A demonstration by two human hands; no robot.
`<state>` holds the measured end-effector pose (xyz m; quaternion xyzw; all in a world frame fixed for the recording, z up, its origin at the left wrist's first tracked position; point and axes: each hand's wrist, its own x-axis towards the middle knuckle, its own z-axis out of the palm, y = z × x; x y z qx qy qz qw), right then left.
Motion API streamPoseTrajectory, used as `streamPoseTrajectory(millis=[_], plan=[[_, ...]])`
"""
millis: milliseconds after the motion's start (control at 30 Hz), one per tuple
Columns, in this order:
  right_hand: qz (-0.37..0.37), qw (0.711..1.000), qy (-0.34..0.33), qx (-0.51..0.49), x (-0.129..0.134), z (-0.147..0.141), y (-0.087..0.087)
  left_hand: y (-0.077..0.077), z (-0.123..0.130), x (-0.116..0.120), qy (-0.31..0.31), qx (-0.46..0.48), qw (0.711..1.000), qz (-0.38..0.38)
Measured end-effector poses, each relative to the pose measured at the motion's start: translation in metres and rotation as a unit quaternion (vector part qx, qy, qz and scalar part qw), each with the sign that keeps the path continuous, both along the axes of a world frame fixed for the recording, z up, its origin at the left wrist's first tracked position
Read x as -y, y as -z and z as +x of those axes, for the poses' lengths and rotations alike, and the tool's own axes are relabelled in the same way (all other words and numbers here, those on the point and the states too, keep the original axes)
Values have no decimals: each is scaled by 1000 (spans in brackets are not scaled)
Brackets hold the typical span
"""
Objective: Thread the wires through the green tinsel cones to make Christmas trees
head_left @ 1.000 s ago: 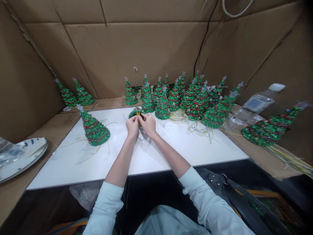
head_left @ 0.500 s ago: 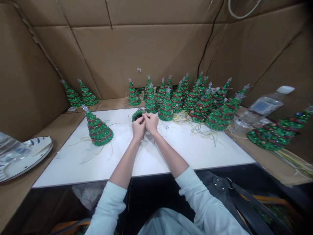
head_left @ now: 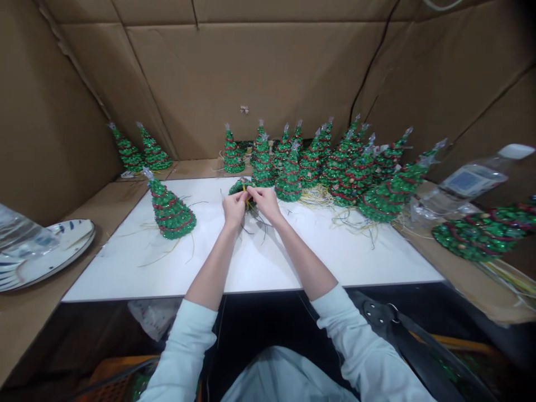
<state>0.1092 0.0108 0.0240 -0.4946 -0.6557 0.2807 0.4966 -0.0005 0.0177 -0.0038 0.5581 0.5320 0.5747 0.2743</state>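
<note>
Far left, a ceramic plate (head_left: 62, 252). On the white board (head_left: 335, 262), one green tinsel cone tree (head_left: 170, 213). Center, your left hand (head_left: 234, 207) and right hand (head_left: 266, 202), pinching yellow straw strands (head_left: 245, 194) at a small green tinsel tree (head_left: 239, 187), by the board's far edge. Behind, a crowded row of cone trees (head_left: 335, 173). Far right, a plastic bottle (head_left: 473, 180) and a toppled tree (head_left: 486, 235).

1. Hands (head_left: 250, 205) meet on a small tree (head_left: 239, 187) at the desk's (head_left: 125, 273) far edge.
2. A lone tree (head_left: 170, 213) stands left of them.
3. A cluster of trees (head_left: 318, 173) stands behind.
4. A plate (head_left: 54, 254) lies far left; a bottle (head_left: 473, 180) and a fallen tree (head_left: 486, 234) lie far right.
</note>
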Motion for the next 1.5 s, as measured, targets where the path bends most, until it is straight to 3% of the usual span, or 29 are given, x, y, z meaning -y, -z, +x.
streamPoseTrajectory(millis=[100, 200, 267, 400, 500, 567, 633, 700, 833, 933, 1067, 1167, 1333, 1500], plan=[[-7, 998, 0, 55, 6, 7, -3, 2, -6, -8, 35, 151, 987, -37], [-21, 975, -123, 184, 15, 9, 0, 0, -9, -10, 59, 223, 971, -67], [-2, 943, -176, 282, 20, 5, 5, -2, -9, -8, 62, 233, 968, -73], [86, 878, -171, 438, 29, -9, 18, -6, -8, -5, 64, 227, 969, -78], [133, 839, -170, 500, 32, -16, 23, -6, -9, -5, 67, 228, 968, -82], [143, 831, -172, 510, 32, -16, 23, -5, -10, -6, 70, 233, 967, -81], [138, 843, -174, 489, 29, -9, 19, -4, -11, -6, 73, 235, 966, -79], [124, 877, -176, 431, 24, 4, 14, -4, -12, -7, 76, 236, 966, -80], [87, 954, -170, 233, 10, 29, 8, -5, -13, -6, 82, 239, 964, -79], [15, 990, -133, 54, 2, 31, 11, -5, -11, -6, 86, 231, 967, -72], [-91, 978, -109, -150, 0, 15, 20, -1, -8, -8, 88, 204, 973, -58], [-117, 964, -80, -226, 0, 2, 23, 3, -6, -10, 82, 181, 979, -46], [-132, 954, -19, -269, 0, -7, 22, 7, -3, -9, 60, 169, 983, -28], [-105, 965, 10, -241, -2, -9, 23, 9, -2, -10, 60, 180, 981, -29]])
